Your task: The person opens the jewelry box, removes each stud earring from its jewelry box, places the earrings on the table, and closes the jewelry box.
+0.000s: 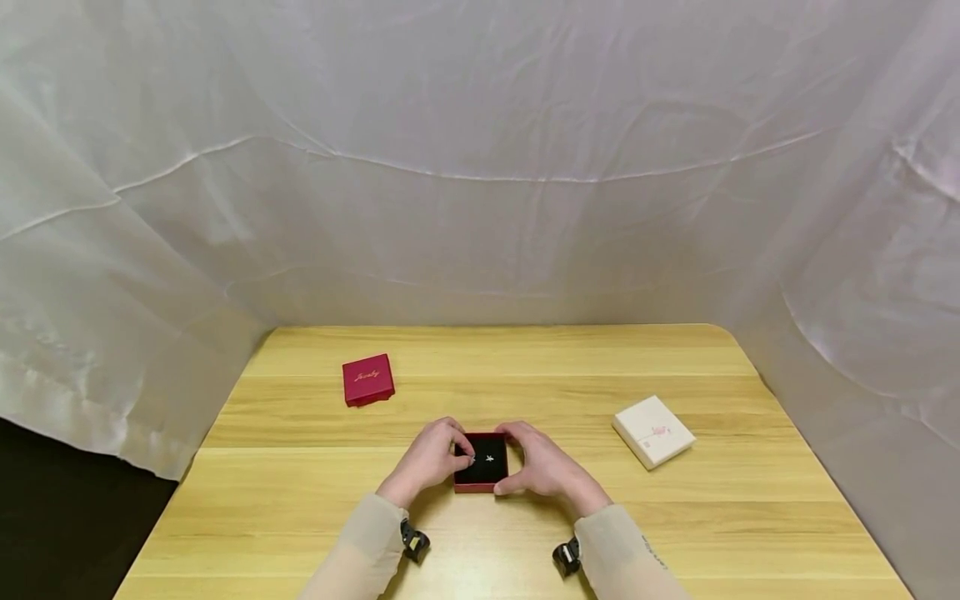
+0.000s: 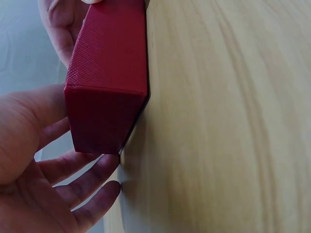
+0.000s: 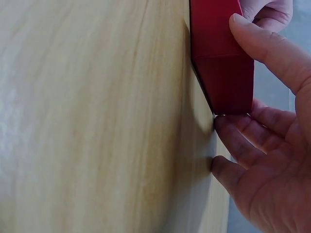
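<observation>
A red jewelry box [image 1: 475, 488] with a black insert sits in front of me on the table. On the insert a small silver star-shaped stud earring [image 1: 490, 458] shows right of centre. Reaching over the box's left side, my left hand [image 1: 429, 458] brings thumb and index fingertip together at a second small silver earring [image 1: 473, 459], which they partly hide. My right hand [image 1: 546, 465] grips the box's right side, thumb at the near corner and fingers round the far one. Both wrist views show the box's red walls [image 2: 107, 53] from low down, its inside hidden.
A red lid [image 1: 367, 379] with gold lettering lies at the back left of the wooden table [image 1: 525, 358]. To the right is a white box [image 1: 655, 431] with a pink print. Pale cloth [image 1: 480, 233] hangs round the table's back and sides.
</observation>
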Available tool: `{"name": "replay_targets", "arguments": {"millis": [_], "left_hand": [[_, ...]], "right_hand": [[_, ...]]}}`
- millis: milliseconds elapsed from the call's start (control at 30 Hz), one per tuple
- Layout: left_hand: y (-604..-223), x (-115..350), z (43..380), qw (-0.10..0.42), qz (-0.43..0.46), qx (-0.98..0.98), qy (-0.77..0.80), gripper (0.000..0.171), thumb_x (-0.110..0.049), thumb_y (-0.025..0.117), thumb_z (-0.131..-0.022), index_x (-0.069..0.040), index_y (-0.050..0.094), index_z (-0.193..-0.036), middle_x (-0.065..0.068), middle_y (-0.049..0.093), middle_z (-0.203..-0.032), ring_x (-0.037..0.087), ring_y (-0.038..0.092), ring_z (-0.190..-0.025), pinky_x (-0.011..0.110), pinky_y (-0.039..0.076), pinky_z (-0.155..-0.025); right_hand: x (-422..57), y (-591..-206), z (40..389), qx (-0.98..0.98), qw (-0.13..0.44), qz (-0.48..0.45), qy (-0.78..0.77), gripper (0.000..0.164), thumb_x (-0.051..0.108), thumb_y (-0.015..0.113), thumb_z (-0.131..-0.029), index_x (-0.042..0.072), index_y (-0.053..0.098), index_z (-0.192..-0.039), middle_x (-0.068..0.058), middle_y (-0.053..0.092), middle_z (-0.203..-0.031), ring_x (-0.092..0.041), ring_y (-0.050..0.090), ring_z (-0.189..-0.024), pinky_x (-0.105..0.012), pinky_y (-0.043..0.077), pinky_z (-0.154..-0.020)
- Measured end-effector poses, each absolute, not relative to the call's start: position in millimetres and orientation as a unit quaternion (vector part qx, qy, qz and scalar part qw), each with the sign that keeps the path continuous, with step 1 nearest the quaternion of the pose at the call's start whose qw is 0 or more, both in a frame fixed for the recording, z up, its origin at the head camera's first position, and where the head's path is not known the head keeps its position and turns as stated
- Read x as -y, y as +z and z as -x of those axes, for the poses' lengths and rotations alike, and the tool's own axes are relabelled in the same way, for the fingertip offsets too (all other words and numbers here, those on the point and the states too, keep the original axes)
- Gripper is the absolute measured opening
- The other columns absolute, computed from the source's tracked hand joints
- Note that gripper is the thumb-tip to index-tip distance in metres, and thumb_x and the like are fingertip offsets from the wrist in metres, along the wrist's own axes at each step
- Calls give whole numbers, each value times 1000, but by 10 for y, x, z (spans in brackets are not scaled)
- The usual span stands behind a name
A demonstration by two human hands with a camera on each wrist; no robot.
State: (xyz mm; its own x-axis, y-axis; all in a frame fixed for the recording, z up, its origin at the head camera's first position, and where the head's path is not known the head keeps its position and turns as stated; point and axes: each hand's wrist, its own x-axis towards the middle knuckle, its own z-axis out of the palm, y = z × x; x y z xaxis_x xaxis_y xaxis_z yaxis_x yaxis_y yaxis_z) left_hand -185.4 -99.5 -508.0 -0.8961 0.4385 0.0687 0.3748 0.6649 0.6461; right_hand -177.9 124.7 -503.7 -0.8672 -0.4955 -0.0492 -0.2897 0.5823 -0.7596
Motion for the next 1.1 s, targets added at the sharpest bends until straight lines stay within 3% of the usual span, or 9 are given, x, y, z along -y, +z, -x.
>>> {"name": "replay_targets", "arguments": {"millis": [833,1100], "left_hand": [[-5032,1060,1843,59,-250,-907,334,15,-5,74,-84,-17,70,-76,1,58,-101,21,57,-96,41,49,-90],[-4976,1126,1774,67,-259,-897,353,14,-7,71,-88,-16,68,-78,11,60,-115,28,56,-106,46,47,-95]], "right_hand": [[-1229,-5019,1810,-877,133,222,-405,83,21,92,-67,2,50,-136,-12,54,-132,-29,50,-121,-51,36,-106],[-1238,-5044,1775,-878,129,222,-403,83,21,92,-66,1,51,-135,-13,54,-132,-30,50,-122,-51,36,-106]]}}
